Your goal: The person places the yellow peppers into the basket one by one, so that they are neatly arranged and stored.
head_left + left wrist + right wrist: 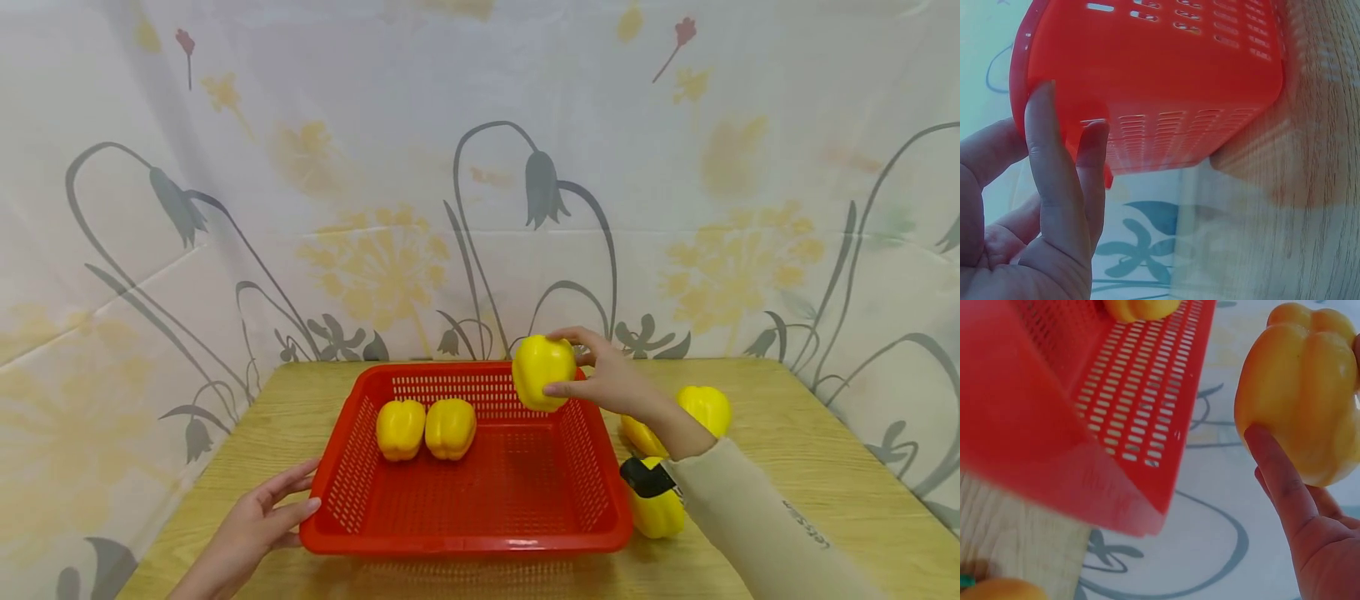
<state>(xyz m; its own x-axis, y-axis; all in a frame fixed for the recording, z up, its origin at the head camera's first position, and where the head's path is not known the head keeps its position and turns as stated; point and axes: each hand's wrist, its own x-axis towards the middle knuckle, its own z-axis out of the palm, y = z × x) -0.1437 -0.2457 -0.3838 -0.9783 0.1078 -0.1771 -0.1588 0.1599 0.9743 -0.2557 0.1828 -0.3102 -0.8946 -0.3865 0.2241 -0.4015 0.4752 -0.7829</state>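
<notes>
A yellow bell pepper is held above the back right of a red plastic basket by my right hand, its thumb and fingers around the pepper's sides. The right wrist view shows that pepper and the hand beside the basket wall. Inside the basket, two yellow bell peppers, one on the left and one beside it, lie near the back left. My left hand grips the basket's left rim. From the left wrist, its fingers show against the basket's outer wall.
Right of the basket, several yellow peppers lie on the wooden table, one at the back and one nearer, partly behind the right forearm and a black wrist strap. A flower-patterned cloth hangs behind the table.
</notes>
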